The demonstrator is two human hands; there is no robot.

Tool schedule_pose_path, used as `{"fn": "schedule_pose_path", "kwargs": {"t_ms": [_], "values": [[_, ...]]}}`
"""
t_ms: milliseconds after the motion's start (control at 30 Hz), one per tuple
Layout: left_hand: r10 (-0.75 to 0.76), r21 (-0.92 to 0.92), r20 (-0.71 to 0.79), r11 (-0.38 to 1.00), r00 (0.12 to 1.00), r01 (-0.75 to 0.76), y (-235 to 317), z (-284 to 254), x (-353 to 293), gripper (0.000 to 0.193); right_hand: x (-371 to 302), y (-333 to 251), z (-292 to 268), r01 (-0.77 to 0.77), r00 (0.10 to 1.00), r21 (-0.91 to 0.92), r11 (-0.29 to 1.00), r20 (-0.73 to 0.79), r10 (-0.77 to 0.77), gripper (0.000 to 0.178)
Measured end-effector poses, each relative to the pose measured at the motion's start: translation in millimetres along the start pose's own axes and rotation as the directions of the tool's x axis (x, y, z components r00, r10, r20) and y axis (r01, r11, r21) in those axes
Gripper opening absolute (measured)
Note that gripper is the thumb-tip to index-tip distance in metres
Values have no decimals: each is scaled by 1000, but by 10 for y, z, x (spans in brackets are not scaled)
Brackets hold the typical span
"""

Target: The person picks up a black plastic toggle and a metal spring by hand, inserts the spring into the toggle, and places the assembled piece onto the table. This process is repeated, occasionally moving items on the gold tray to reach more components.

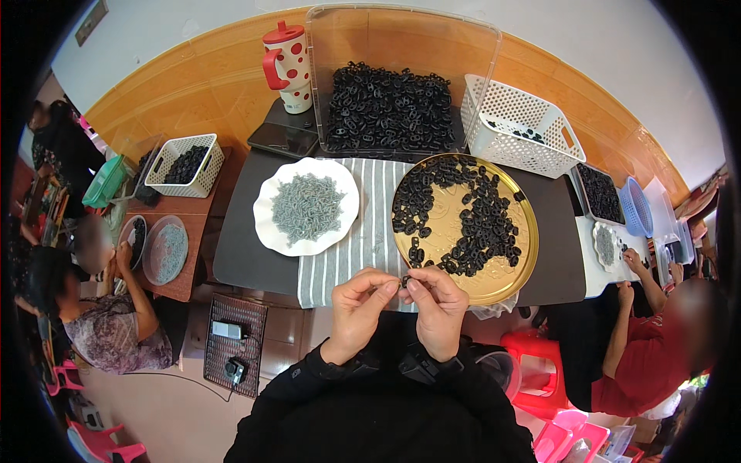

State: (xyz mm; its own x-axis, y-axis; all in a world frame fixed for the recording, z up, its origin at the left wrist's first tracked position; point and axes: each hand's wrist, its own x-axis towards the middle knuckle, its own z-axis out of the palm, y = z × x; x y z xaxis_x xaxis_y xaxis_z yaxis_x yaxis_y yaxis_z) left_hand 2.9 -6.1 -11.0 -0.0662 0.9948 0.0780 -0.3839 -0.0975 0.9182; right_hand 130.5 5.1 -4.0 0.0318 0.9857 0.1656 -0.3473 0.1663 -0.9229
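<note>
Over the near edge of the table, my left hand (361, 309) and my right hand (437, 310) meet fingertip to fingertip. A small black plastic piece (405, 281) shows between them, pinched by my right thumb and forefinger. My left thumb and forefinger are also pressed together, and whatever they hold is too small to make out. Just beyond my right hand, a round gold tray (528, 262) carries many loose black oval pieces (485, 224). To the left, a white scalloped plate (266, 202) holds a heap of small grey pin-like parts (307, 207).
A grey striped cloth (377, 208) lies beneath plate and tray. Behind stand a clear bin (401, 150) of black pieces, a white perforated basket (525, 158), a spotted tumbler (290, 69) and a dark phone-like slab (282, 140). People sit at tables on both sides; a red stool (536, 363) is at right.
</note>
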Motion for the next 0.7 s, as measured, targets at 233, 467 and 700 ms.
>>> {"fn": "schedule_pose_path", "kwargs": {"t_ms": [233,467,700], "values": [[48,-11,-30,999,998,-49,-43,48,-6,10,-22,14,-12,36,999,-26,999,-12,-37,16],[63,-10,-23,998,998,-63,-52,58,-17,11,-31,8,-13,54,999,-48,997,0,-55,13],[120,55,-31,991,992,-118,-84,74,-34,10,-49,-19,43,138,988,-149,979,-44,-146,15]]}}
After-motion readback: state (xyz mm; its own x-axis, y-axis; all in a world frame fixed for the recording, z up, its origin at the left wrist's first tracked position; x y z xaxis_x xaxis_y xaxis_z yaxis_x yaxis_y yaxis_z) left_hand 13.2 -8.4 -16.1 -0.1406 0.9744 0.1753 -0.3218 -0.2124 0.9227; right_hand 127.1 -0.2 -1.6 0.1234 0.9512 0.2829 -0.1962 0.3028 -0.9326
